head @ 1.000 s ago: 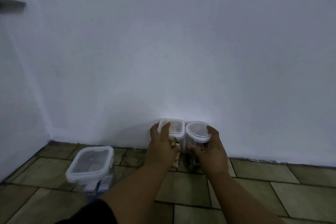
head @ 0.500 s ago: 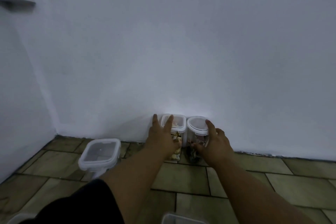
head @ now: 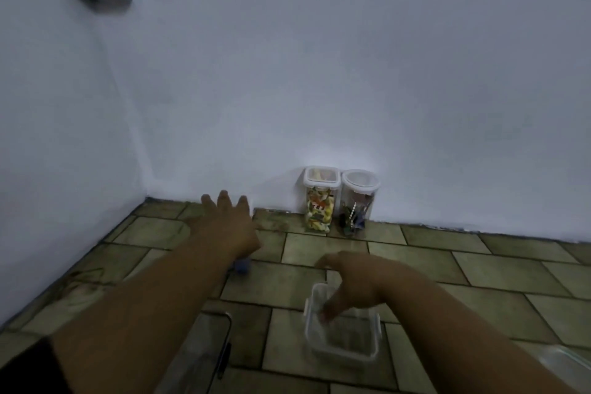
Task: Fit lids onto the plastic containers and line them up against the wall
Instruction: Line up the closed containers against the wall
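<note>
Our left hand (head: 228,221) was stretched forward, palm down, fingers straight and spread, holding nothing. Our right hand (head: 348,285) bent at the wrist, fingers dipping into the lidless container (head: 343,345) on the floor; blur hid whether it gripped. The lidded square jar (head: 320,208) and round jar (head: 358,201) stood together against the wall (head: 319,73).
</note>
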